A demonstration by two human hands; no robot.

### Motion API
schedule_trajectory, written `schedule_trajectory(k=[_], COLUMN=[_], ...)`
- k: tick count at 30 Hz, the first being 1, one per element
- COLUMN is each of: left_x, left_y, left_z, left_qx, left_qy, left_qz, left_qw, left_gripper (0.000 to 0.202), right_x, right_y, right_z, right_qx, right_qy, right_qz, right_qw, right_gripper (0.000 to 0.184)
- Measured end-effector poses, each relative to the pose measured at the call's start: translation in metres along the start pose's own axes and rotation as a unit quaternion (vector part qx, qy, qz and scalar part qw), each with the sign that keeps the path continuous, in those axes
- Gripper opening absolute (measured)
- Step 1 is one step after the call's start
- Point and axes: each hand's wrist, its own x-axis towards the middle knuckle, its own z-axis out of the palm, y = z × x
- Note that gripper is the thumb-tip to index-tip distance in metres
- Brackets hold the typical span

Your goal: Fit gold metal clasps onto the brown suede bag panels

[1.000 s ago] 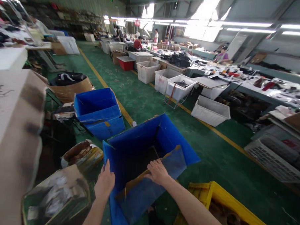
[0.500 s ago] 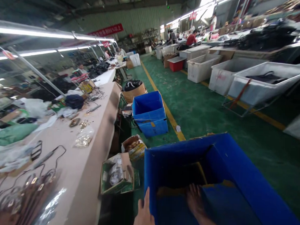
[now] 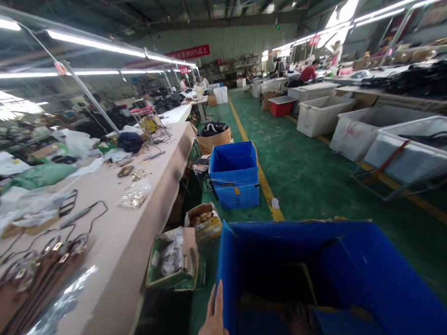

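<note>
Long table (image 3: 132, 223) is running toward 11 o'clock; blue bin (image 3: 338, 251) is sitting at 5 o'clock. Left hand (image 3: 214, 317) is pressing its fingers together against the bin's left wall. Right hand (image 3: 300, 326) is reaching inside, blurred; its state cannot be told.

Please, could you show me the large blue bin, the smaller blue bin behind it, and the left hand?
Large blue bin (image 3: 363, 272), head view, inner wall.
Smaller blue bin (image 3: 234, 190), head view, front wall.
Left hand (image 3: 215, 318), head view, middle of the hand.
</note>
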Motion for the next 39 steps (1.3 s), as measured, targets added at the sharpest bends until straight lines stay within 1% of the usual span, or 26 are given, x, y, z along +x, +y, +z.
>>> schedule_trajectory(k=[2, 3, 4, 6, 7, 9, 11, 12, 13, 14, 16, 17, 18, 19, 21, 22, 23, 24, 26, 27, 29, 31, 33, 35, 37, 39], left_x=[-0.006, -0.010, -0.013, -0.018, -0.020, -0.022, -0.024, -0.025, -0.025, -0.026, -0.027, -0.027, -0.027, -0.027, -0.026, -0.025, -0.025, -0.025, -0.025, -0.025, -0.025, -0.022, -0.015, -0.004, 0.011, 0.028], left_y=[0.009, 0.017, 0.026, 0.040, 0.044, 0.047, 0.047, 0.047, 0.048, 0.050, 0.056, 0.059, 0.061, 0.062, 0.063, 0.064, 0.065, 0.067, 0.075, 0.082, 0.098, 0.114, 0.125, 0.128, 0.126, 0.122], left_z=[0.016, 0.023, 0.028, 0.032, 0.030, 0.024, 0.021, 0.020, 0.021, 0.023, 0.028, 0.030, 0.031, 0.031, 0.030, 0.029, 0.029, 0.029, 0.032, 0.036, 0.049, 0.067, 0.088, 0.112, 0.136, 0.159], left_qx=[0.015, 0.023, 0.027, 0.023, 0.015, -0.005, -0.018, -0.020, -0.020, -0.017, -0.013, -0.013, -0.014, -0.016, -0.025, -0.030, -0.033, -0.032, -0.016, -0.004, 0.020, 0.023, 0.009, 0.000, 0.011, 0.040], left_qy=[0.002, 0.011, 0.022, 0.027, 0.020, 0.000, -0.001, 0.006, 0.015, 0.025, 0.042, 0.051, 0.060, 0.070, 0.088, 0.094, 0.096, 0.096, 0.087, 0.074, 0.044, 0.013, -0.012, -0.040, -0.065, -0.077], left_qz=[-0.016, -0.021, -0.023, -0.021, -0.017, -0.011, -0.019, -0.023, -0.028, -0.033, -0.043, -0.048, -0.054, -0.059, -0.065, -0.066, -0.066, -0.066, -0.066, -0.066, -0.058, -0.028, 0.005, 0.021, 0.026, 0.028], left_qw=[1.000, 0.999, 0.999, 0.999, 1.000, 1.000, 1.000, 1.000, 0.999, 0.999, 0.998, 0.997, 0.997, 0.996, 0.994, 0.993, 0.993, 0.993, 0.994, 0.995, 0.997, 0.999, 1.000, 0.999, 0.998, 0.996], left_gripper=[0.107, 0.106, 0.104, 0.101, 0.100, 0.100, 0.100, 0.101, 0.102, 0.103, 0.104, 0.103, 0.101, 0.099, 0.093, 0.091, 0.090, 0.089, 0.091, 0.094, 0.103, 0.108, 0.105, 0.106, 0.109, 0.110], right_x=[-0.003, -0.001, 0.004, 0.025, 0.041, 0.083, 0.136, 0.164, 0.191, 0.215, 0.247, 0.253, 0.252, 0.243, 0.208, 0.185, 0.160, 0.136, 0.096, 0.082, 0.067, 0.066, 0.073, 0.080, 0.082, 0.078], right_y=[-0.013, -0.020, -0.028, -0.041, -0.048, -0.061, -0.074, -0.080, -0.085, -0.088, -0.090, -0.087, -0.084, -0.079, -0.066, -0.058, -0.049, -0.038, -0.016, -0.005, 0.011, 0.019, 0.021, 0.021, 0.022, 0.027], right_z=[-0.007, -0.016, -0.030, -0.066, -0.089, -0.139, -0.189, -0.211, -0.229, -0.243, -0.259, -0.261, -0.260, -0.256, -0.239, -0.226, -0.210, -0.192, -0.152, -0.133, -0.101, -0.081, -0.075, -0.081, -0.101, -0.138], right_qx=[-0.003, -0.008, -0.013, -0.017, -0.013, -0.006, -0.023, -0.040, -0.058, -0.077, -0.108, -0.116, -0.120, -0.121, -0.125, -0.126, -0.127, -0.124, -0.103, -0.093, -0.074, -0.054, -0.025, 0.025, 0.096, 0.156], right_qy=[-0.017, -0.025, -0.028, -0.024, -0.008, 0.051, 0.125, 0.146, 0.145, 0.121, 0.028, -0.013, -0.045, -0.068, -0.101, -0.117, -0.131, -0.136, -0.161, -0.176, -0.206, -0.233, -0.250, -0.249, -0.217, -0.147], right_qz=[0.004, 0.005, 0.005, 0.000, -0.009, -0.049, -0.079, -0.086, -0.090, -0.097, -0.119, -0.129, -0.138, -0.145, -0.159, -0.167, -0.175, -0.179, -0.173, -0.163, -0.139, -0.113, -0.094, -0.095, -0.096, -0.076], right_qw=[1.000, 1.000, 0.999, 1.000, 1.000, 0.997, 0.989, 0.985, 0.984, 0.985, 0.987, 0.985, 0.982, 0.980, 0.974, 0.971, 0.968, 0.966, 0.966, 0.966, 0.966, 0.964, 0.963, 0.963, 0.967, 0.974], right_gripper=[0.053, 0.057, 0.061, 0.067, 0.067, 0.066, 0.068, 0.067, 0.068, 0.067, 0.050, 0.040, 0.033, 0.029, 0.028, 0.033, 0.046, 0.057, 0.069, 0.070, 0.073, 0.075, 0.074, 0.067, 0.059, 0.056])
